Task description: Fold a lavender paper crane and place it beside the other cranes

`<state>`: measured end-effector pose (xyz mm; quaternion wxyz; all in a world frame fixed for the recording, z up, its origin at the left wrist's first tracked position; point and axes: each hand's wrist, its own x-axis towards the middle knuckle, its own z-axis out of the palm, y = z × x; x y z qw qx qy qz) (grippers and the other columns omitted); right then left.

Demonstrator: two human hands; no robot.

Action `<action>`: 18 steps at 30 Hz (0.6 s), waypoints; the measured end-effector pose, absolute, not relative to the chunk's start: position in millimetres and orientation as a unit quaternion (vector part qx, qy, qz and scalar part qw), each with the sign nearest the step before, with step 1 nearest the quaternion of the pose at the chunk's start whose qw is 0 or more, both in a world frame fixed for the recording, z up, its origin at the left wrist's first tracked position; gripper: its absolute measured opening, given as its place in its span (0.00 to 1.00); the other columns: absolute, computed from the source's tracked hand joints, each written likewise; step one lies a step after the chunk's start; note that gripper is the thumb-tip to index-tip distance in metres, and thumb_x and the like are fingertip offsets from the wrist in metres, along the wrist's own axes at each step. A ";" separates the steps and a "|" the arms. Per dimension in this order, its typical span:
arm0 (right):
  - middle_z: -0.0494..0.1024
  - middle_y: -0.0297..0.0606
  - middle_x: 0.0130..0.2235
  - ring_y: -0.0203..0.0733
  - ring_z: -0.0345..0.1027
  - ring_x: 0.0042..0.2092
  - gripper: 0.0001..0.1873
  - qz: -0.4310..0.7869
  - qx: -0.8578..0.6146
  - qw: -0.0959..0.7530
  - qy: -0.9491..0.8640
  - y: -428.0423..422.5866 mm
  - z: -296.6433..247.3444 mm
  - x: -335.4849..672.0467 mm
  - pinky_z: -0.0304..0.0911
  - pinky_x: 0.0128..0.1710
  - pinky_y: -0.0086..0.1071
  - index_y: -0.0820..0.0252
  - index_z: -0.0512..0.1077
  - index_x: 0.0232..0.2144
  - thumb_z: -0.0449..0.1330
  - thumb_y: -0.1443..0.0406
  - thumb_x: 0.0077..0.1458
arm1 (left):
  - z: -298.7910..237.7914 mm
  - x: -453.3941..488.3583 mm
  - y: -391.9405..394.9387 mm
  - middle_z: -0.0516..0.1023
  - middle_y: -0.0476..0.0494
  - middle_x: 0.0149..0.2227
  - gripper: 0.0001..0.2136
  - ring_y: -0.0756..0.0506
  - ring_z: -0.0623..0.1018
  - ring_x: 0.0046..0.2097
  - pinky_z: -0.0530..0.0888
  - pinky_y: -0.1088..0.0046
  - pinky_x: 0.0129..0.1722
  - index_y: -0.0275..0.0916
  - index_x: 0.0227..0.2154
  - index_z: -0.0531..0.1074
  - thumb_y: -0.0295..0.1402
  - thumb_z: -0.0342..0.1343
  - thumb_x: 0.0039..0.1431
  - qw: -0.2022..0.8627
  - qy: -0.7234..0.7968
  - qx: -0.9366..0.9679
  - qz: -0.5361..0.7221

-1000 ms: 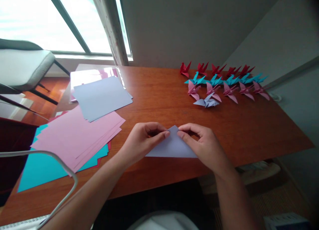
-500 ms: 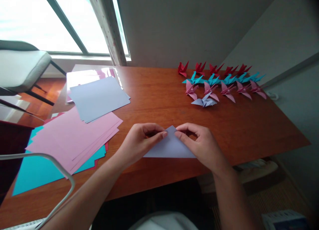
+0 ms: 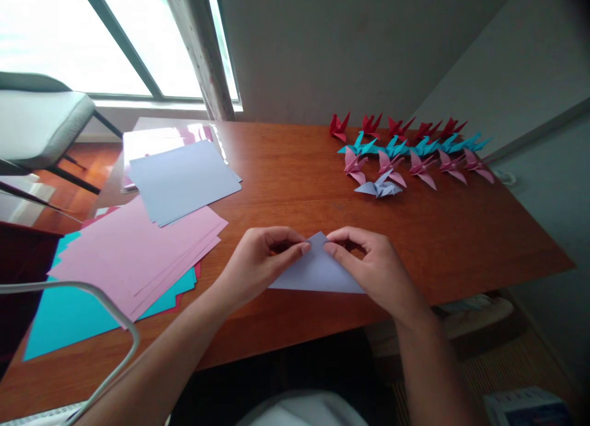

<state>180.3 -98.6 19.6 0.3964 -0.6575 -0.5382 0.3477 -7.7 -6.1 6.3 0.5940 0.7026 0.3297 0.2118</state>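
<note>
A pale lavender sheet of origami paper, folded to a triangle, is held near the table's front edge, its tip pointing away from me. My left hand pinches its left slanted edge close to the tip, thumb on top and fingers behind. On the opposite slanted edge, my right hand grips in the same way. The hands partly hide both sides of the triangle. Beyond my right hand stands a lavender paper crane, apart from it.
Pink, blue and red paper cranes stand in rows at the back right. Lavender sheets, pink sheets and blue sheets lie at left. A pale curved tube crosses the lower left. A chair stands beyond.
The folded paper's bottom edge has tilted slightly, its left end rising a little. Both hands keep their pinch and have hardly moved.
</note>
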 end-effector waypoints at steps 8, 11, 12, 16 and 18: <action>0.82 0.33 0.36 0.38 0.75 0.37 0.03 0.320 -0.653 0.409 -0.551 -95.8 18.6 179.8 0.67 0.37 0.29 0.55 0.78 0.35 0.63 0.66 0.58 | 7.0 -8.3 -7.0 0.79 0.49 0.26 0.09 0.52 0.72 0.28 0.67 0.79 0.27 0.35 0.30 0.80 0.33 0.59 0.62 0.553 0.325 0.737 0.213; 0.82 0.33 0.35 0.38 0.75 0.36 0.03 0.302 -0.652 0.411 -0.561 -93.6 18.6 180.1 0.67 0.36 0.29 0.55 0.78 0.34 0.64 0.66 0.58 | 7.2 -8.1 -7.2 0.79 0.50 0.26 0.08 0.52 0.73 0.28 0.67 0.79 0.28 0.35 0.31 0.80 0.33 0.59 0.62 0.545 0.325 0.743 0.210; 0.82 0.33 0.34 0.38 0.75 0.35 0.03 0.297 -0.651 0.409 -0.566 -93.1 18.7 180.3 0.67 0.36 0.29 0.56 0.78 0.34 0.63 0.66 0.58 | 7.2 -8.0 -7.3 0.79 0.50 0.27 0.08 0.52 0.73 0.29 0.67 0.79 0.28 0.35 0.30 0.80 0.33 0.59 0.62 0.545 0.325 0.744 0.210; 0.83 0.33 0.35 0.38 0.75 0.37 0.03 0.279 -0.652 0.404 -0.579 -91.7 18.8 180.7 0.67 0.37 0.29 0.56 0.78 0.32 0.63 0.67 0.58 | 7.0 -7.5 -7.7 0.79 0.50 0.27 0.09 0.52 0.73 0.29 0.67 0.79 0.28 0.35 0.31 0.80 0.33 0.58 0.62 0.547 0.324 0.743 0.209; 0.83 0.33 0.35 0.38 0.75 0.37 0.03 0.276 -0.658 0.398 -0.577 -90.5 18.6 181.0 0.67 0.37 0.28 0.56 0.78 0.32 0.64 0.67 0.58 | 7.0 -7.5 -7.7 0.79 0.50 0.27 0.09 0.52 0.73 0.29 0.67 0.79 0.28 0.35 0.31 0.80 0.34 0.58 0.62 0.537 0.326 0.750 0.208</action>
